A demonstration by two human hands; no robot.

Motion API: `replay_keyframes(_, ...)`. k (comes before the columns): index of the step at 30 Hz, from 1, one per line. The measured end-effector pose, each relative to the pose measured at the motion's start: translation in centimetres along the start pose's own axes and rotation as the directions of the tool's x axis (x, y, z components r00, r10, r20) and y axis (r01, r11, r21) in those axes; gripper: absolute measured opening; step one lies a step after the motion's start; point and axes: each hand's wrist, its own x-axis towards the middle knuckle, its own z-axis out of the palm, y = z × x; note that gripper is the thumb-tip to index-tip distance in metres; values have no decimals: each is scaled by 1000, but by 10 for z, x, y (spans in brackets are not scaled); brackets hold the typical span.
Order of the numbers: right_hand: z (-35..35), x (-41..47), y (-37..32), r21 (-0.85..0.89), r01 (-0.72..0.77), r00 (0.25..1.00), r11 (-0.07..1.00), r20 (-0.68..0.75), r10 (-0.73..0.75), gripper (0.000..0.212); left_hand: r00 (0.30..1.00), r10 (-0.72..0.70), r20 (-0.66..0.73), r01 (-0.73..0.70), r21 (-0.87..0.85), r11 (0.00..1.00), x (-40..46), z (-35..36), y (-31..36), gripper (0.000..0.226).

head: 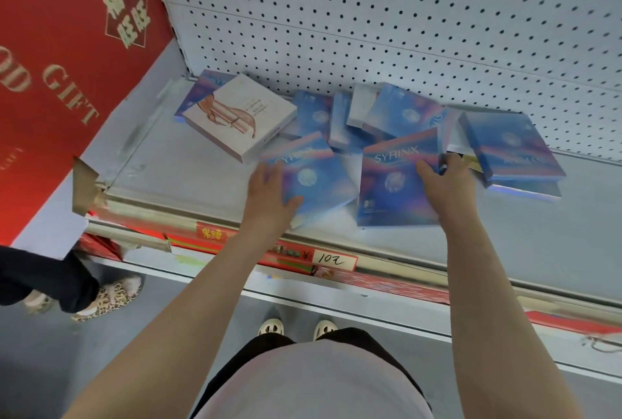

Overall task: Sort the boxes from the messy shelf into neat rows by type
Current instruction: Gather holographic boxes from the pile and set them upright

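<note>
shelf [188, 179]: grey metal deck, white pegboard back panel [404, 15]; red gift box [60, 65] with gold lettering stands at its left end
blue pile [370, 115]: several blue boxes heaped loose against the back panel, overlapping at odd angles; exact count unclear, edges blur together
right-hand blue box [511, 149]: lies flat near the back, stacked on another one
white box [240, 115]: pale lid with a drawn figure; rests tilted on a blue box at the back left
front right blue box [393, 183]: SYRINX lid up, near the front edge; right hand [447, 183] grips its right side, thumb on the lid
front left blue box [313, 179]: SYRINX lid up, tilted; left hand [269, 196] holds its left edge, thumb over the lower corner
price tag [333, 260]: handwritten, on the red rail strip
</note>
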Motion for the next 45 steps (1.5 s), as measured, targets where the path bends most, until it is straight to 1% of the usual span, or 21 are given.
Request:
replay_keyframes(2, 1, 0, 3, 20, -18, 1000, 1000, 6, 18, 30, 980, -197, 18, 196, -236, 952, 8, -3, 2, 83)
replay_keyframes(4, 1, 0, 4, 32, -37, 999, 999, 7, 37, 35, 958, -287, 18, 269, -409, 872, 15, -5, 6, 87)
replay_keyframes(5, 1, -1, 4, 38, -45, 999, 998, 8, 44, 36, 949, -317, -1, 276, -486, 829, 17, -6, 8, 85)
replay_keyframes(7, 1, -2, 5, 52, -40, 999, 998, 10, 40, 36, 942, -334, -27, 247, -616, 748, 19, -5, 10, 68)
replay_keyframes(9, 0, -3, 6, 76, -28, 1000, 997, -2, 28, 36, 944, -327, -44, 212, -680, 702, 21, 0, 10, 50)
replay_keyframes(11, -2, -7, 7, 102, -37, 999, 994, -32, 41, 36, 943, -330, -48, 179, -762, 622, 22, 3, 14, 42)
replay_keyframes(12, -3, -9, 8, 109, -44, 998, 993, -50, 50, 35, 946, -319, -52, 160, -783, 601, 23, 4, 14, 42)
replay_keyframes(14, -4, -15, 12, 126, -66, 993, 990, -89, 77, 33, 964, -259, -66, 111, -781, 615, 24, 4, 15, 41)
replay_keyframes(18, -17, -34, 22, 239, -96, 970, 966, -194, 144, 34, 983, -140, -119, 6, -741, 671, 23, 3, 26, 19)
replay_keyframes(20, -28, -45, 28, 307, -84, 952, 948, -256, 167, 29, 987, -67, -147, -59, -717, 695, 24, 2, 37, 16)
replay_keyframes(22, -41, -58, 33, 378, -82, 927, 922, -310, 210, 26, 988, 45, -145, -134, -688, 713, 24, 3, 50, 19)
replay_keyframes(25, -61, -84, 43, 524, -69, 890, 849, -352, 290, 30, 978, 178, -112, -206, -666, 717, 22, 12, 73, 9)
replay_keyframes(26, -67, -93, 48, 563, -67, 872, 823, -367, 322, 29, 975, 205, -91, -213, -666, 715, 19, 16, 82, 6)
replay_keyframes(31, -104, -129, 89, 723, -35, 778, 690, -413, 473, 16, 955, 296, 32, -195, -685, 702, 0, 46, 129, 11)
replay_keyframes(34, -129, -150, 122, 767, -23, 738, 642, -420, 528, 18, 931, 342, 127, -167, -685, 709, -16, 75, 158, 36)
replay_keyframes(35, -138, -156, 133, 778, -19, 725, 627, -422, 545, 16, 925, 351, 143, -162, -689, 706, -23, 87, 169, 38)
replay_keyframes(36, -149, -162, 146, 785, -14, 710, 619, -428, 559, 14, 921, 359, 152, -160, -693, 703, -32, 100, 181, 34)
replay_keyframes(38, -172, -173, 172, 787, -12, 685, 617, -443, 579, 9, 911, 376, 169, -159, -698, 699, -52, 127, 207, 17)
replay_keyframes(39, -185, -178, 185, 783, -14, 679, 622, -449, 581, 9, 904, 387, 180, -157, -703, 694, -63, 141, 221, 13)
replay_keyframes(42, -231, -192, 225, 763, -23, 659, 646, -474, 583, 10, 880, 419, 224, -145, -713, 686, -99, 187, 261, 13)
replay_keyframes(45, -282, -204, 269, 729, -37, 642, 684, -507, 575, 13, 864, 446, 232, -163, -710, 685, -136, 238, 302, 23)
